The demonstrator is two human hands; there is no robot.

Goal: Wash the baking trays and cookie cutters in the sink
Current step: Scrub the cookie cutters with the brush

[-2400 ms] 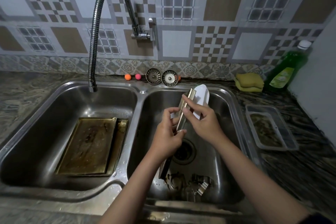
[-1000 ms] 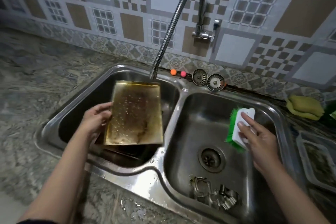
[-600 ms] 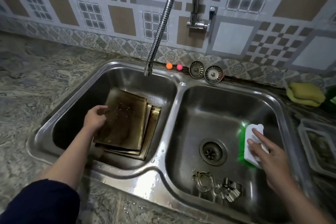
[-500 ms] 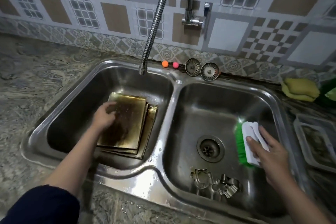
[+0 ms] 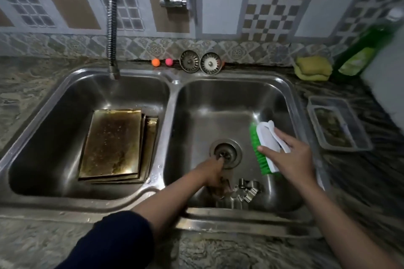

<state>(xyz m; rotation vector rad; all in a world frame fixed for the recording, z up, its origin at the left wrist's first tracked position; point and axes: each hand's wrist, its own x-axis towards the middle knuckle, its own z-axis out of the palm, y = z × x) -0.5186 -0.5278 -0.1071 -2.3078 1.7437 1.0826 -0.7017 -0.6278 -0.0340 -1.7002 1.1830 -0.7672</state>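
Brassy trays (image 5: pixel 111 144) sit stacked in the left basin. Left hand (image 5: pixel 213 170) reaches down at the cutters (image 5: pixel 249 190) in the right basin, fingers hidden, can't tell. Right hand (image 5: pixel 290 157) grips the brush (image 5: pixel 265 146).

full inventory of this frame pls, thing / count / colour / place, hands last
baking trays: a stack, count unclear, brass-gold and stained, floor of the left basin
cookie cutters: a cluster, count unclear, silver metal, front of the right basin
scrub brush: 1, white body with green bristles, right basin
sink: 1 double basin, steel
faucet hose: 1, chrome, over the left basin
strainers: 2, metal, back ledge
small balls: 2, orange and pink, back ledge
sponge: yellow-green, right counter
soap bottle: 1, green, far right
plastic container: 1, clear, right counter
left hand: at the right basin's drain, grip unclear
right hand: holds the scrub brush
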